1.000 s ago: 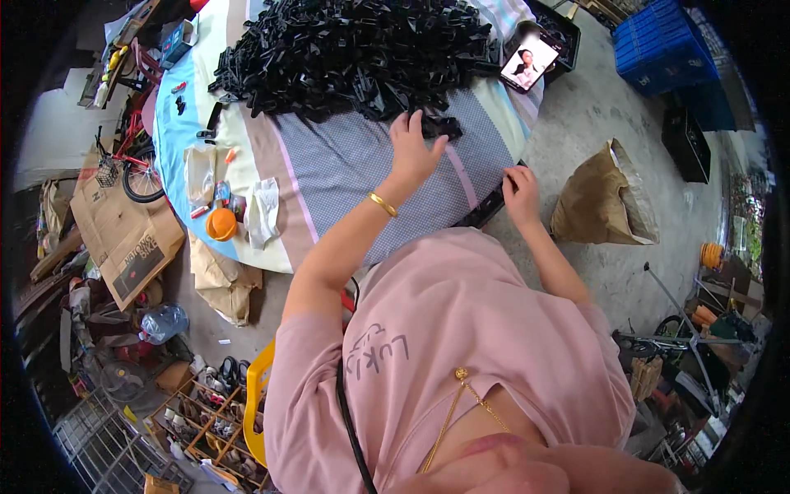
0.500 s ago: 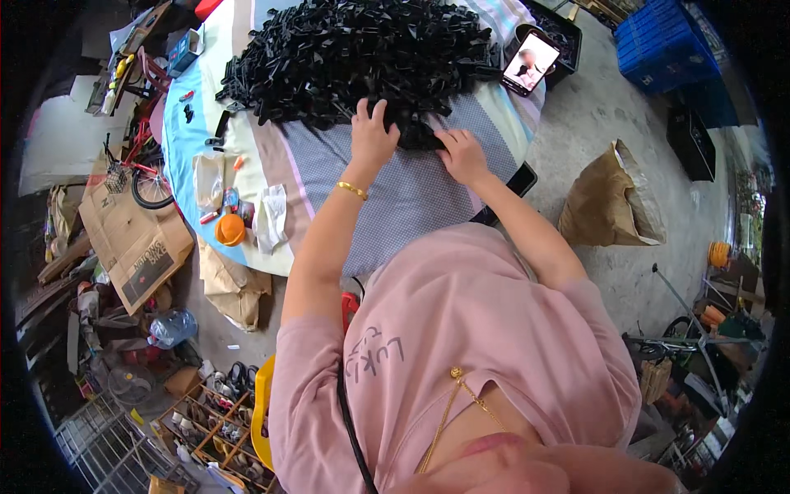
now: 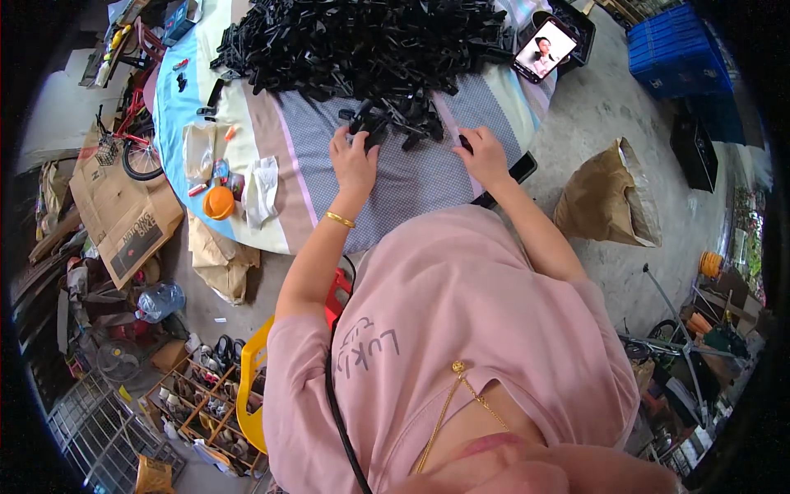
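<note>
A big heap of glossy black plastic pieces point(image 3: 362, 41) covers the far part of the cloth-covered table. A smaller cluster of the same pieces point(image 3: 407, 119) lies just in front of it. At the left edge of that cluster is my left hand point(image 3: 352, 165), its fingers apart and bent, the tips touching pieces there. My right hand point(image 3: 485, 158), to the right of the cluster, pinches a small black plastic piece point(image 3: 466, 143) between thumb and fingers. The exact shape of this piece is too small to make out.
A lit phone point(image 3: 545, 49) stands at the table's far right edge. On the left of the table lie an orange round object point(image 3: 219, 202), a white tissue point(image 3: 262, 191) and a clear plastic bag point(image 3: 198, 152). A brown paper sack point(image 3: 605, 198) stands on the floor at right.
Both hands have come back toward me from the heap, the right one also a little rightward. A small cluster of black pieces now lies apart on the cloth, and the right hand holds one piece.
</note>
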`<state>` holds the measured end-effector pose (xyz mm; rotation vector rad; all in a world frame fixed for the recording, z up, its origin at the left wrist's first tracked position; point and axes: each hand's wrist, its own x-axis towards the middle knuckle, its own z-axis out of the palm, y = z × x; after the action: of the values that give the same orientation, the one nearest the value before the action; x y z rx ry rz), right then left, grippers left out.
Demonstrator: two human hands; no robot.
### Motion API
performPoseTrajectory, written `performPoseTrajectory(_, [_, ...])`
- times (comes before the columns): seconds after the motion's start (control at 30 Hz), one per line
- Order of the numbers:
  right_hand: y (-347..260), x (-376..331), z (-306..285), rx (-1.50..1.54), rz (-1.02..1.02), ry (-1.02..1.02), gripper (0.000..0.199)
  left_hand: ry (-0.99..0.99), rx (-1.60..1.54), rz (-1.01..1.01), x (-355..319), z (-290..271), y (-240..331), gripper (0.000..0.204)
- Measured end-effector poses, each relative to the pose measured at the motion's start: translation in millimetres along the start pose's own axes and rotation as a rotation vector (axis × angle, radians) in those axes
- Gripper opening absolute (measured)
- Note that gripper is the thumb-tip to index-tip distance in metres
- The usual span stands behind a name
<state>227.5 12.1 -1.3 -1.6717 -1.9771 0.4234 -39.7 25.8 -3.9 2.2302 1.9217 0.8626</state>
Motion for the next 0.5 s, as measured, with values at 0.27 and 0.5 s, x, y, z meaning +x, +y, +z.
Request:
performPoseTrajectory(0.27, [-9.1,-16.1,-1.8,0.195,-0.232,-0.051,0.027,-0.201,-0.123,-0.133,-5.5,-16.1,11.1,0.028])
performPoseTrajectory(0.5, [-18.6,-15.0,-1.4,0.092,0.019,-0.234,0.018,-0.715,-0.825,-0.497,-17.2,-18.7,11.2,0.024])
